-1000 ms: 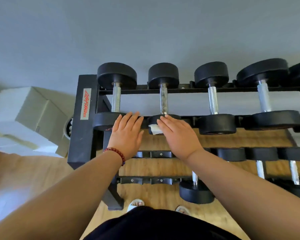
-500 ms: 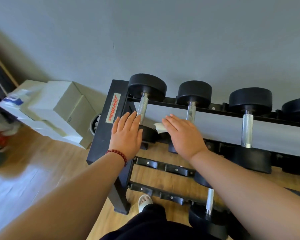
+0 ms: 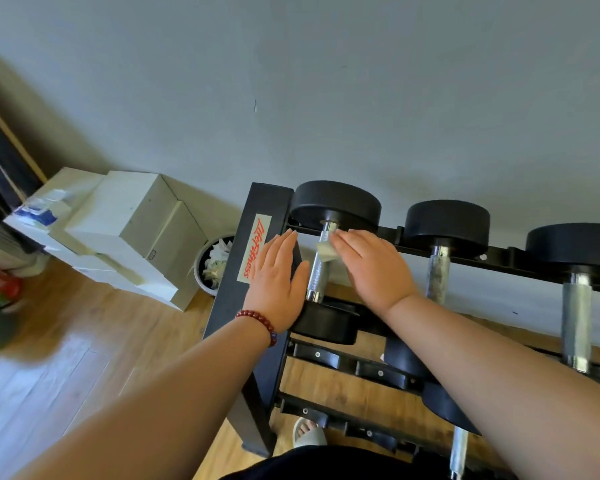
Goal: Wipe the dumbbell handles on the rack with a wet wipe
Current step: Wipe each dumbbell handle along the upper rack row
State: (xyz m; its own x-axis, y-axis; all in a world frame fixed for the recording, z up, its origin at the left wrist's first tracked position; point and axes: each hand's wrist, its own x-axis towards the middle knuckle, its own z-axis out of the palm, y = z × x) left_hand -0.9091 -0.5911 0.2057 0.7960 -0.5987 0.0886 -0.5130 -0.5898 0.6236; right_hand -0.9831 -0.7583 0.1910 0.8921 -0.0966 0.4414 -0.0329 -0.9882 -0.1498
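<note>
Black rack [image 3: 253,258] stands against the wall, with the leftmost dumbbell [image 3: 335,206] lying across its top rails. My left hand [image 3: 278,282] lies flat, grip open, fingers straight and together. It covers the rack's end frame and the near weight head, just left of the handle [image 3: 315,278]. My right hand [image 3: 371,268] comes in from the right, grip open, fingers straight, thumb hidden. Its fingertips press the wet wipe [image 3: 326,251] onto the handle. The handle's long axis runs away from me, from near head to far head, leaning slightly right. The wipe sits at the handle's far end, crumpled.
</note>
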